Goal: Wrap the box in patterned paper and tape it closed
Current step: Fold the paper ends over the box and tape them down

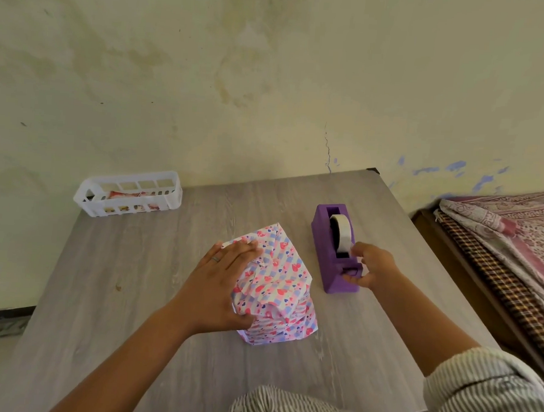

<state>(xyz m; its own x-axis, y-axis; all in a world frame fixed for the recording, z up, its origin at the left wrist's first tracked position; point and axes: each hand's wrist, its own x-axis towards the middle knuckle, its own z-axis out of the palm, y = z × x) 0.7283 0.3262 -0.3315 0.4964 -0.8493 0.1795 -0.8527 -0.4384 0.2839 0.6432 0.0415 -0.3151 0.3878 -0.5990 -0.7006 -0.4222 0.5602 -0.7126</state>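
The box (279,288), covered in white paper with pink hearts and blue checks, stands in the middle of the grey wooden table (127,292). My left hand (219,285) lies flat over its left side and top, fingers straight, pressing the folded paper down. To the box's right sits a purple tape dispenser (331,250) with a white tape roll (342,231). My right hand (371,267) is at the dispenser's near end, with its fingers curled on the tape at the roll and cutter.
A white slotted plastic basket (129,192) holding small items stands at the table's far left corner, against the stained wall. A bed with patterned cloths (514,243) lies just past the table's right edge.
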